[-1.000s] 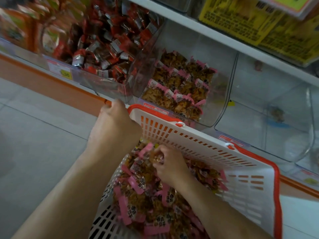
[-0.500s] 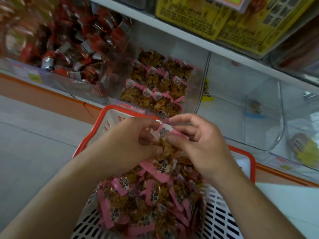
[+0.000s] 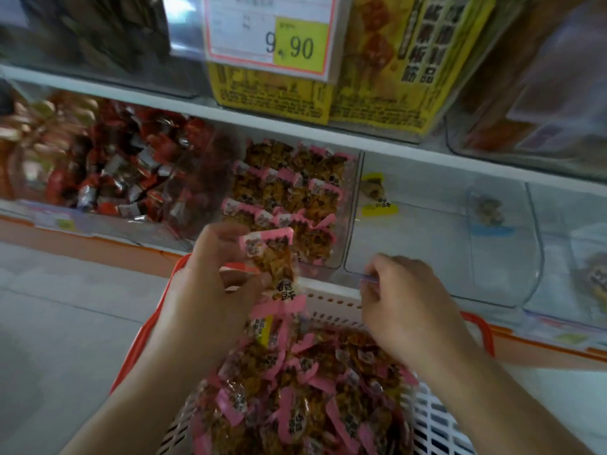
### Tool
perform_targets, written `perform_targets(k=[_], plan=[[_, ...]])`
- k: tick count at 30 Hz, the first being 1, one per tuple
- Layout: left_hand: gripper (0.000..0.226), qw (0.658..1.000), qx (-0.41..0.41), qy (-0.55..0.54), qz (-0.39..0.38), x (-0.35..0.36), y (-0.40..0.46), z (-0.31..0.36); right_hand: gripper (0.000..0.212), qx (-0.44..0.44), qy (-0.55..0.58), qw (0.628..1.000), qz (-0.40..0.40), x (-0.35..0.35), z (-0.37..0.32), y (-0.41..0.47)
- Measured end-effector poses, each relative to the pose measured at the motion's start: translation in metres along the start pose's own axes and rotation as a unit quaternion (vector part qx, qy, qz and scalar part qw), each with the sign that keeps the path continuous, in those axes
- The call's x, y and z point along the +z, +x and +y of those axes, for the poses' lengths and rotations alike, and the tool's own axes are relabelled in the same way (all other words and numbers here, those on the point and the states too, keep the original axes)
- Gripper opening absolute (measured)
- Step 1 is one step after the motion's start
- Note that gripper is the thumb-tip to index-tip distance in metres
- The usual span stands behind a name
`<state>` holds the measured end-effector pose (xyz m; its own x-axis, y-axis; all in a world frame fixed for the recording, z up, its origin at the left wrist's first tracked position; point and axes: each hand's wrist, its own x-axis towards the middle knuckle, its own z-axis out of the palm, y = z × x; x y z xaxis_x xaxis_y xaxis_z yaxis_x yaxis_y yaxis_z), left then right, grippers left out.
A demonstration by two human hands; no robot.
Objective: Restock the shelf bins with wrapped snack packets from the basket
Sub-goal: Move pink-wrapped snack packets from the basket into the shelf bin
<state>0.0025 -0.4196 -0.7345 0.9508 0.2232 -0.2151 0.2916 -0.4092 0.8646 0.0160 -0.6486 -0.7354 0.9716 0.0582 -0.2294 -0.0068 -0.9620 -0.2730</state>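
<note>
Left hand (image 3: pixel 210 300) pinches one packet (image 3: pixel 272 257); right hand (image 3: pixel 404 303) curled, contents unclear. Packets look light, crinkly, slippery film, so grip the pink sealed ends, not the brittle middle.

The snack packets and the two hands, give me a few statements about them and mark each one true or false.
1. The left hand holds up a pink-edged packet. True.
2. The right hand holds a packet too. False: no packet shows in it; its fingers are at the front edge of the nearly empty clear bin.
3. The basket is empty. False: it is heaped with pink-edged packets.
4. The bin of pink packets sits right of the bin of red-wrapped snacks. True.
5. The price card reads 9.90. True.
</note>
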Motion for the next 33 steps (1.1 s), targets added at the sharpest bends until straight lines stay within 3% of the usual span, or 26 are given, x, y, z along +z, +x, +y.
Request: perform_targets(k=[3,7,12,17,24,29,33], plan=[[0.060,0.995,0.038,0.095,0.010,0.012,0.024,0.021,0.012,-0.014,0.015,1.000,-0.009,-0.005,0.003,-0.001],[0.043,0.979,0.061,0.194,-0.017,0.041,0.068,0.040,0.020,-0.021,0.020,0.999,-0.030,-0.005,0.005,-0.004],[0.007,0.946,0.050,0.310,-0.083,0.076,0.098,0.038,0.017,-0.019,0.044,0.998,-0.037,-0.011,0.008,0.000],[0.015,0.926,0.006,0.370,-0.078,0.091,0.110,0.024,0.008,-0.018,0.050,0.997,-0.048,-0.016,0.008,0.000],[0.038,0.880,-0.011,0.471,-0.058,0.093,0.110,0.024,0.012,-0.021,0.039,0.997,-0.056,-0.016,0.006,0.001],[0.045,0.904,-0.023,0.420,-0.075,0.084,0.104,0.032,0.013,-0.013,0.052,0.997,-0.053,-0.019,0.008,0.001],[0.029,0.947,0.071,0.312,-0.008,0.056,0.072,0.038,0.041,0.007,0.110,0.994,0.009,-0.035,0.005,-0.006]])
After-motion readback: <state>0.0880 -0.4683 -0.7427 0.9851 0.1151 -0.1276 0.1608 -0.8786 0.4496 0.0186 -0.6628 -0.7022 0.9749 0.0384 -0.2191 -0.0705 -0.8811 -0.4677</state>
